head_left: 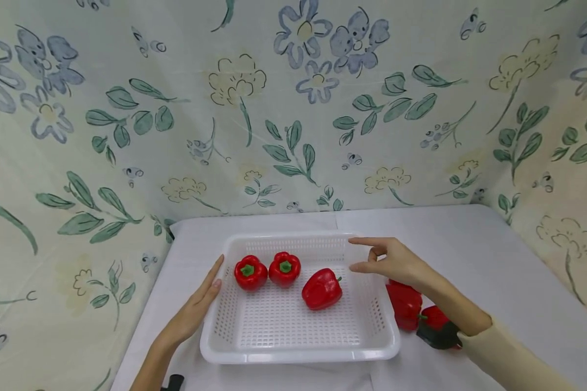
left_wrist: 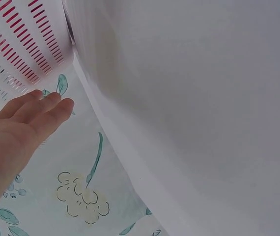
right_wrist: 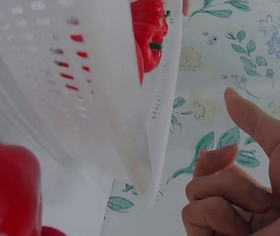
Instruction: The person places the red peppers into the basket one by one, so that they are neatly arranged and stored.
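A white slotted plastic basket (head_left: 293, 355) holds three red bell peppers. Two of them, the left pepper (head_left: 250, 273) and the middle pepper (head_left: 285, 270), stand with green stems up; the third pepper (head_left: 322, 289) lies on its side, stem to the right. My left hand (head_left: 198, 307) has its fingers straight along the basket's left wall, fingertips right at the rim. Over the right rim hovers my right hand (head_left: 396, 260), holding nothing. Its index finger and thumb are extended and apart, while the other fingers curl loosely, as the right wrist view shows.
Outside the basket, more red peppers (head_left: 405, 307) lie on the white table (head_left: 450, 244) at the right, partly hidden under my right forearm. One red pepper (right_wrist: 7, 189) looms close in the right wrist view. A flowered cloth (head_left: 293, 136) hangs behind the table.
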Tool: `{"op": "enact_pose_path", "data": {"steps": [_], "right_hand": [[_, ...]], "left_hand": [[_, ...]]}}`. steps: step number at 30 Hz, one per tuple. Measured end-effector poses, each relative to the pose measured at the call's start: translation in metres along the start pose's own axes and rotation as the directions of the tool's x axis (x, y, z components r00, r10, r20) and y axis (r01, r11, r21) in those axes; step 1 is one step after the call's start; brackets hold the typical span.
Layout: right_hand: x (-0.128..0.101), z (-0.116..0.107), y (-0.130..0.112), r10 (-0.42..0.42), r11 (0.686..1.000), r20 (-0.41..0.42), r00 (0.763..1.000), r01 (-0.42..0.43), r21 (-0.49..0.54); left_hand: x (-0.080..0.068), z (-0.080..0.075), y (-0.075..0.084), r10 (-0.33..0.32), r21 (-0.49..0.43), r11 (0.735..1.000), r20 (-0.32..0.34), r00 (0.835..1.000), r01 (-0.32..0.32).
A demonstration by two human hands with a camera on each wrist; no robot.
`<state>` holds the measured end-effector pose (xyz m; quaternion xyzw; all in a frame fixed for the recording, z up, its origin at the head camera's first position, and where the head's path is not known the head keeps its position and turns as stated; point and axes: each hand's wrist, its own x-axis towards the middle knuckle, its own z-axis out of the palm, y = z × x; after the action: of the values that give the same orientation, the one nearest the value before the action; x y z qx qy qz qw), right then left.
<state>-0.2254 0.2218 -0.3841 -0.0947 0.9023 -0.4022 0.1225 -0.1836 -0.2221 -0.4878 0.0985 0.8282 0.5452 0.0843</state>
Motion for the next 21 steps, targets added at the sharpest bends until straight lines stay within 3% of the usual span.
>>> {"op": "enact_pose_path", "data": {"steps": [10,21], "right_hand": [[-0.024,-0.042,0.049,0.008,0.997,-0.134,0.991,-0.017,-0.073],[-0.058,-0.054,0.117,0.051,0.992,-0.115,0.992,-0.064,-0.109]], "left_hand": [[0.000,0.000,0.001,0.005,0.011,1.000,-0.002,1.000,-0.005],[0.000,0.002,0.001,0.011,0.041,0.999,-0.007,1.000,-0.010]]}}
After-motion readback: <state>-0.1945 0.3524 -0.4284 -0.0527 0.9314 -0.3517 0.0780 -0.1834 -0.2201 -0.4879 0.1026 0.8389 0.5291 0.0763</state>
